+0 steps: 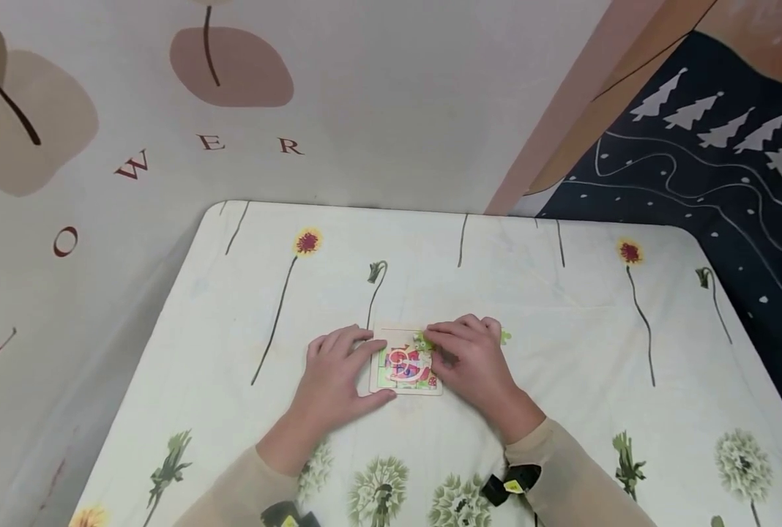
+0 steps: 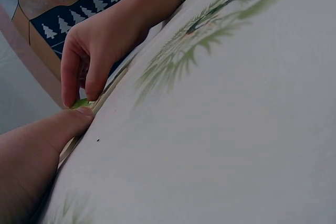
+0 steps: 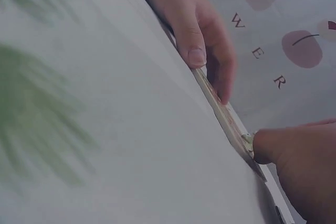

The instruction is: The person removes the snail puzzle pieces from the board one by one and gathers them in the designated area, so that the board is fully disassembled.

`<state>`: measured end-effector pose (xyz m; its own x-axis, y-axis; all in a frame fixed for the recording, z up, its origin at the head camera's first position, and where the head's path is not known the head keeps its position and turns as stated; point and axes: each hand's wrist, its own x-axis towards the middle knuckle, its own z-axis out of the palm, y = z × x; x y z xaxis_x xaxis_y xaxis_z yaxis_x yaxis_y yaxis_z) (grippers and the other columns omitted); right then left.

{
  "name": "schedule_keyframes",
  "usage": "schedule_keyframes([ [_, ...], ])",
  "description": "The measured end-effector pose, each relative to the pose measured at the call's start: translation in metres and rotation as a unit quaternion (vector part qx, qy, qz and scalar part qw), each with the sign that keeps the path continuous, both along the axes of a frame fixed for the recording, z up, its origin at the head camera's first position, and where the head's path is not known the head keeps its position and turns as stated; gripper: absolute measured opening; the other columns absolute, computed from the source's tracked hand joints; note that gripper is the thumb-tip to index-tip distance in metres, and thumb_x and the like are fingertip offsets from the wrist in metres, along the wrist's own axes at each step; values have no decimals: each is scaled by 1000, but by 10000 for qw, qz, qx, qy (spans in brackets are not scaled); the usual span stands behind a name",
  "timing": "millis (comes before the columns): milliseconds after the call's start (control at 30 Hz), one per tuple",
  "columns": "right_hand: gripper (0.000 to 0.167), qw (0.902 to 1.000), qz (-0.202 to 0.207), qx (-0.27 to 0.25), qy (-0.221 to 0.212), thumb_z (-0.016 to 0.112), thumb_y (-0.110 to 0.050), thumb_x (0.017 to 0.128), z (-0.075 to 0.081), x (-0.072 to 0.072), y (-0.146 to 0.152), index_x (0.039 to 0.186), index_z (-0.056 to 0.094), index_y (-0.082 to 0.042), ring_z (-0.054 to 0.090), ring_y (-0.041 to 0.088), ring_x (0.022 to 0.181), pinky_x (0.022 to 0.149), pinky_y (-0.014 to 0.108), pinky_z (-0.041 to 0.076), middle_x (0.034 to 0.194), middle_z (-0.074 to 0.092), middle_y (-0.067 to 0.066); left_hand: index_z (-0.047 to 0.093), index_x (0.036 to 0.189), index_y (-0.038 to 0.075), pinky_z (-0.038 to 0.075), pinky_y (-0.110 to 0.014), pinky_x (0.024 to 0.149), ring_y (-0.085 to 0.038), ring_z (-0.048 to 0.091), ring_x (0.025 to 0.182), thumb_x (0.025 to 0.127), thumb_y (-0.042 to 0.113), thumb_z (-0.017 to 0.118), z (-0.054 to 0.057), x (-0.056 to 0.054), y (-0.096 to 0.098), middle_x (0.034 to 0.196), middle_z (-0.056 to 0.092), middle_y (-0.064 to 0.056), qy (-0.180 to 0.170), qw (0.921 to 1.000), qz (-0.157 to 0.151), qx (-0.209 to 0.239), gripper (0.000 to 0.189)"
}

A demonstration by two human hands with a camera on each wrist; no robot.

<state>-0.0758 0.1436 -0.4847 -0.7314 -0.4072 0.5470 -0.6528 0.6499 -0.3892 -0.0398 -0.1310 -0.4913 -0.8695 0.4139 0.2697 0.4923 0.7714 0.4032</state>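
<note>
A small square jigsaw puzzle board (image 1: 406,391) with a pale rim and a colourful pink and green picture lies flat on the table. My left hand (image 1: 332,380) holds it at its left side, thumb along the near edge and index fingertip on the board. With thumb and index finger, my right hand (image 1: 473,362) pinches a small green puzzle piece (image 1: 421,341) at the board's far right part. In the left wrist view, part of this green piece (image 2: 81,103) shows below the right fingertips. The right hand covers the board's right edge.
Another green puzzle piece (image 1: 506,336) lies on the table just beyond the right hand, partly hidden by it. A white flower-print cloth (image 1: 556,307) covers the table. Behind the far edge hangs a printed curtain or wall covering (image 1: 391,132).
</note>
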Motion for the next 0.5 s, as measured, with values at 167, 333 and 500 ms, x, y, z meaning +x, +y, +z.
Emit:
schedule_keyframes([
  [167,25,10000,-67,26,52,86,-9,83,2,-1,2,108,86,-13,67,21,95,82,50,33,110,81,1,68,140,22,35,-59,104,-30,48,139,81,71,79,-1,-1,0,145,58,-6,-25,10000,-9,-59,77],
  [333,23,10000,-71,-13,67,84,-12,84,1,-3,4,107,87,-13,69,21,95,84,51,34,108,81,1,68,140,21,35,-59,105,-31,48,139,81,71,79,-1,-1,0,145,58,-6,-64,10000,28,-64,78],
  [500,23,9998,-71,-183,24,82,-12,85,1,-2,11,108,87,-12,69,22,95,86,53,34,110,81,1,68,140,21,35,-58,105,-30,49,139,81,69,80,-1,-1,-1,145,58,-6,-114,9999,37,-32,77],
])
